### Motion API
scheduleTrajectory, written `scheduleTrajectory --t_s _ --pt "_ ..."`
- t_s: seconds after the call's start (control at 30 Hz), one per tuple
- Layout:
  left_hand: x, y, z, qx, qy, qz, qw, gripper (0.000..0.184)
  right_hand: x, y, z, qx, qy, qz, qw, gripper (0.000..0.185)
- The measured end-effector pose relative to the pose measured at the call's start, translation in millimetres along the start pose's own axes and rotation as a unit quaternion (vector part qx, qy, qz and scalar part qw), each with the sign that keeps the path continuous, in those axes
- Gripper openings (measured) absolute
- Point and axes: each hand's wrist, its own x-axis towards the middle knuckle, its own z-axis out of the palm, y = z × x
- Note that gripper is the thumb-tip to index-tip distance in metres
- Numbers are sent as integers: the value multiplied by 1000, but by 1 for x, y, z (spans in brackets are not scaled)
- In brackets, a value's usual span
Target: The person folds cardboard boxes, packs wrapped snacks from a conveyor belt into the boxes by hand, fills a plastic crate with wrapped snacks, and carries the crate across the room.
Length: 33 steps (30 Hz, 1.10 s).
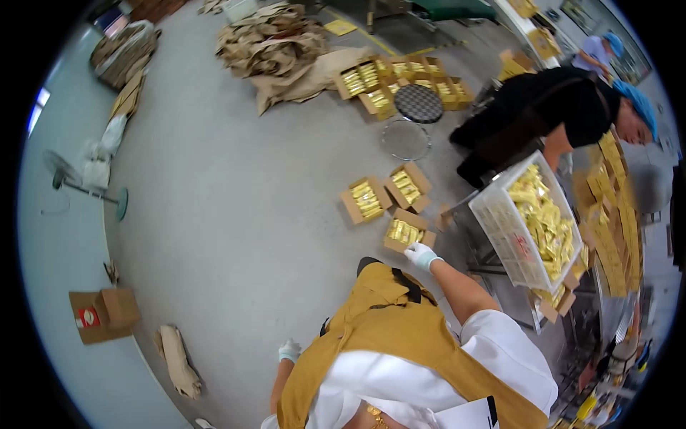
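My right hand [421,256], in a white glove, is at the near edge of an open cardboard box [391,244], fingers closed on its rim. Yellow packets [404,232] fill that box. Just beyond it, two more open boxes of yellow packets, a left one [366,201] and a right one [406,185], rest on the floor. My left hand [289,350], also gloved, hangs low beside my body over the grey floor. It appears to hold nothing, with its fingers loosely apart.
At right, a white crate [509,236] heaped with yellow packets stands tilted on a metal stand, beside a bending co-worker [550,107]. A round stool [419,104], several packed boxes [375,100] and brown sacks [271,46] lie ahead. A fan [64,171] stands left.
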Motion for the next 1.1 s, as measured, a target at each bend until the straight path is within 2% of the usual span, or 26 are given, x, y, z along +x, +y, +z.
scheduleTrajectory --t_s 0.1,0.23,0.27,0.3,0.33,0.37,0.47,0.5,0.53,0.6,0.63,0.67,0.7,0.8,0.87,0.93,1.0,1.07,1.1 --pt "6 -16 9 129 -47 25 990 40 37 -28 10 -48 -55 -33 997 44" --pt "36 17 21 206 -86 56 973 41 85 -29 21 -144 -107 -33 983 46" --pt "48 32 20 216 -88 62 970 42 106 -23 21 -197 -138 -79 967 49" --pt "60 52 18 225 -90 70 968 42 148 14 35 -355 -160 -218 895 40" --pt "75 73 16 230 -89 78 966 42 158 16 34 -302 -134 -115 937 34" --pt "88 97 11 235 -85 86 964 43 188 28 33 -388 -183 -127 894 34" --pt "140 171 -9 233 -56 136 961 44 210 -55 -25 -304 -186 72 932 38" --pt "160 197 -19 238 -34 171 956 45 222 -98 -46 -252 -180 129 942 45" --pt "176 231 -31 244 -7 219 945 45 238 -142 -69 -262 -186 122 939 47" --pt "209 289 -56 266 77 343 897 47 288 -204 -89 -257 -68 66 962 48" --pt "210 312 -65 121 51 269 954 47 324 -236 -95 -265 -64 47 961 48" --pt "201 342 -74 -69 44 193 978 47 361 -273 -98 -274 -61 25 960 48" --pt "127 427 -72 -238 66 125 961 48 392 -314 -99 -267 -68 6 961 47" --pt "143 483 -83 -219 15 139 966 48 435 -483 -99 -224 -66 -36 972 50" --pt "160 518 -79 -143 42 79 986 47 464 -564 -81 -175 -59 -105 977 53" --pt "194 553 -85 -103 28 49 993 46 504 -616 -52 -104 -89 -164 977 53" --pt "235 598 -103 -64 16 28 997 45 524 -662 -41 -108 -112 -226 962 53" --pt "275 653 -136 -29 15 17 999 44 550 -681 -39 -101 -137 -258 951 50" --pt "292 683 -153 -15 16 11 1000 44 575 -678 -39 -141 -125 -257 948 52"
